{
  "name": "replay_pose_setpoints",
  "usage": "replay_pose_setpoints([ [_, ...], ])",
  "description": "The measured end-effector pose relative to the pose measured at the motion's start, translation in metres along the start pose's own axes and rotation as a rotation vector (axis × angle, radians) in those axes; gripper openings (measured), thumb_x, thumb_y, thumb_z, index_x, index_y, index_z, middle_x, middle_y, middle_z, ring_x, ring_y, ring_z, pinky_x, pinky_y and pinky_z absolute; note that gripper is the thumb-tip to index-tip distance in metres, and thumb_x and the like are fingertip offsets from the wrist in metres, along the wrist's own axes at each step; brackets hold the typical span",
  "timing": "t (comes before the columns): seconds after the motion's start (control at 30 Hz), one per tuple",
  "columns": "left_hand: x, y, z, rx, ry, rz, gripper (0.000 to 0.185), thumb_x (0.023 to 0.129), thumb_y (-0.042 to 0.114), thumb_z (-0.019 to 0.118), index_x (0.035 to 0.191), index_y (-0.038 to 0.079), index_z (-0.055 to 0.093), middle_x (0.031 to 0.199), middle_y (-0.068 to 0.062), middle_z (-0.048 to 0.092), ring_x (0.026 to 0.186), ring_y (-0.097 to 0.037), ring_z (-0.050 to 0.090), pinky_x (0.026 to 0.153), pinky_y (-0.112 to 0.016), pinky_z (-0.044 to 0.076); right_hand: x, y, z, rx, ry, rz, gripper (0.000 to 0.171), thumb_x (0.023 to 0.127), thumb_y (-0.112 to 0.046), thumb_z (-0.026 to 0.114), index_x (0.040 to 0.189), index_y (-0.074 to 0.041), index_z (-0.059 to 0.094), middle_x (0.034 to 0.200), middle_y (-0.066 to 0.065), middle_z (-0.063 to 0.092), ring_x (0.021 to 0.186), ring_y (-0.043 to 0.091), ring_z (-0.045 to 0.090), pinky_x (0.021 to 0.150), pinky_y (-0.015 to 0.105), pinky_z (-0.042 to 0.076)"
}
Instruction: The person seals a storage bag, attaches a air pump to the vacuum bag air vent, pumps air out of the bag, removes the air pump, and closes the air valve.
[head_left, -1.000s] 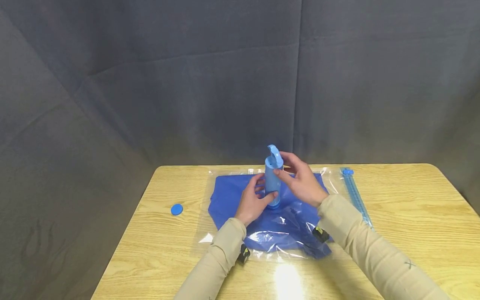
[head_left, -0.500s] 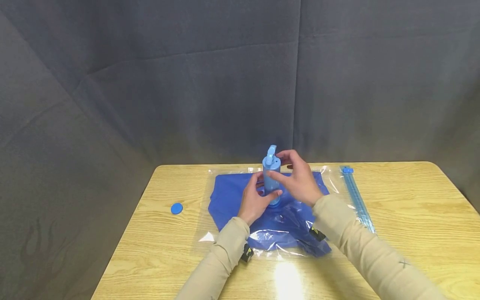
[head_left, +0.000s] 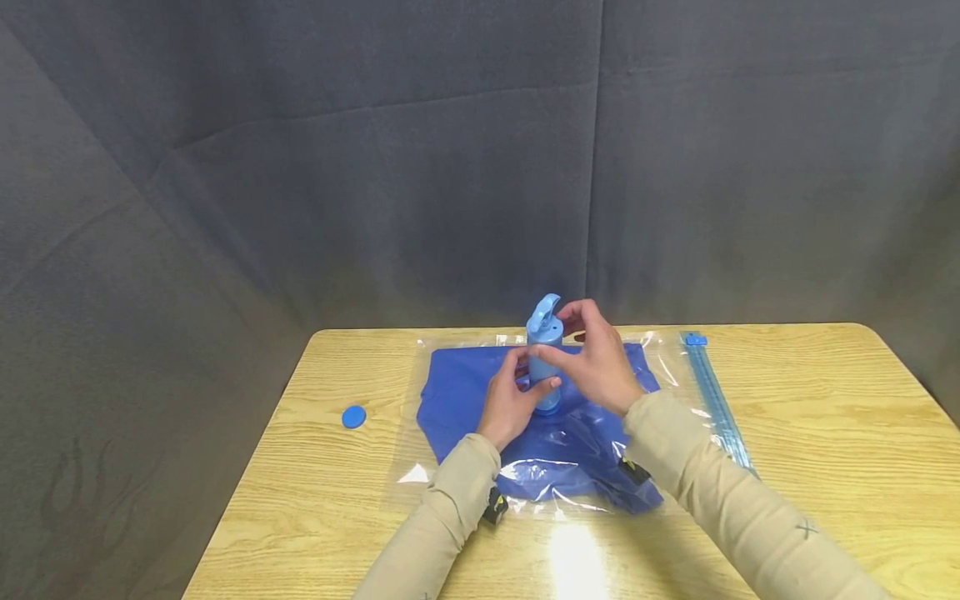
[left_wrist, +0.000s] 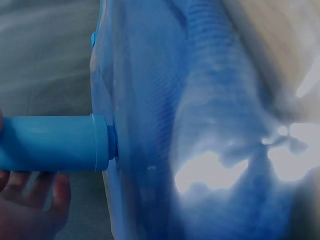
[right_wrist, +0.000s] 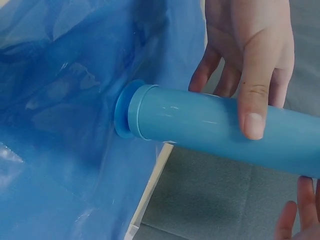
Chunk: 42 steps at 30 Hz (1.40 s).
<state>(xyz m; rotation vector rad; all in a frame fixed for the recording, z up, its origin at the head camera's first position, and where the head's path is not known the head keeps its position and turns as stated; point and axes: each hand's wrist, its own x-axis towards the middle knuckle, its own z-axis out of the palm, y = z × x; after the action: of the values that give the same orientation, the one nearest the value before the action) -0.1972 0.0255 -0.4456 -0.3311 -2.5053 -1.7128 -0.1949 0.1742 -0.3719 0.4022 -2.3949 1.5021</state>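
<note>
Pump (head_left: 545, 358) alignment is the main point of failure here: the blue hand pump stands upright at the centre of the clear vacuum bag (head_left: 450, 467), its foot seated on the round blue valve (right_wrist: 123, 116) over the folded blue cloth (head_left: 465, 392). The left hand (head_left: 508, 402) wraps the lower barrel, thumb across the front and fingers curled behind. The right hand (head_left: 596, 367) curls its fingers near the top of the barrel, beside the handle (head_left: 545, 307); whether it pinches the handle or only steadies the barrel cannot be told. If the barrel tilts off the valve, the seal probably breaks and air leaks back. A loose left grip would likely let the foot skid on the slick film. The zip strip (head_left: 712, 396) lies at 3 o'clock from the pump; any gap there would defeat suction. The loose blue cap (head_left: 353, 417) at 9 o'clock sits apart on the table (head_left: 825, 433) and could be knocked off by a sleeve.
</note>
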Motion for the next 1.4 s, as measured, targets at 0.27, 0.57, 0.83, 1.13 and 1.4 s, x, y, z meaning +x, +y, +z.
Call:
replay_pose_setpoints([
  [0.27,0.000,-0.001,0.000,0.019,-0.046,0.011,0.051,0.088,0.029,0.070,0.132,0.012,0.050,0.133,-0.011,0.058,0.123,-0.031,0.057,0.098,-0.043,0.051,-0.002,0.003,-0.004,0.008,-0.004,0.021,0.053,0.077,-0.021,0.081,0.113,-0.004,0.046,0.108,0.012,0.058,0.104,0.026,0.057,0.093,0.043,0.048],
  [0.57,0.001,-0.003,-0.003,0.058,-0.082,0.030,0.051,0.093,0.031,0.063,0.138,0.010,0.048,0.130,-0.012,0.049,0.125,-0.033,0.054,0.100,-0.044,0.049,-0.002,0.004,-0.011,0.041,-0.087,0.013,0.055,0.086,-0.025,0.073,0.131,-0.010,0.045,0.128,0.009,0.056,0.120,0.027,0.053,0.099,0.046,0.046],
  [0.83,0.002,-0.007,-0.007,0.081,-0.111,0.075,0.052,0.096,0.030,0.060,0.141,0.010,0.046,0.132,-0.013,0.053,0.125,-0.032,0.055,0.101,-0.043,0.049,-0.002,0.005,-0.014,0.087,-0.121,-0.013,0.053,0.088,-0.019,0.068,0.136,-0.011,0.045,0.133,0.009,0.056,0.124,0.026,0.053,0.102,0.048,0.045],
  [1.13,0.002,-0.008,-0.006,0.093,-0.097,0.074,0.053,0.094,0.028,0.062,0.139,0.013,0.038,0.138,-0.014,0.054,0.125,-0.030,0.056,0.100,-0.041,0.050,-0.002,0.003,-0.013,0.079,-0.136,-0.015,0.046,0.090,-0.018,0.067,0.131,-0.006,0.050,0.126,0.013,0.060,0.120,0.030,0.055,0.103,0.048,0.046],
  [1.4,0.001,-0.008,-0.006,0.103,-0.109,0.074,0.050,0.097,0.028,0.059,0.140,0.013,0.039,0.140,-0.015,0.053,0.127,-0.030,0.055,0.102,-0.041,0.049,-0.002,0.003,-0.011,0.061,-0.125,-0.018,0.043,0.090,-0.020,0.068,0.128,-0.005,0.052,0.122,0.013,0.061,0.117,0.029,0.057,0.100,0.048,0.047],
])
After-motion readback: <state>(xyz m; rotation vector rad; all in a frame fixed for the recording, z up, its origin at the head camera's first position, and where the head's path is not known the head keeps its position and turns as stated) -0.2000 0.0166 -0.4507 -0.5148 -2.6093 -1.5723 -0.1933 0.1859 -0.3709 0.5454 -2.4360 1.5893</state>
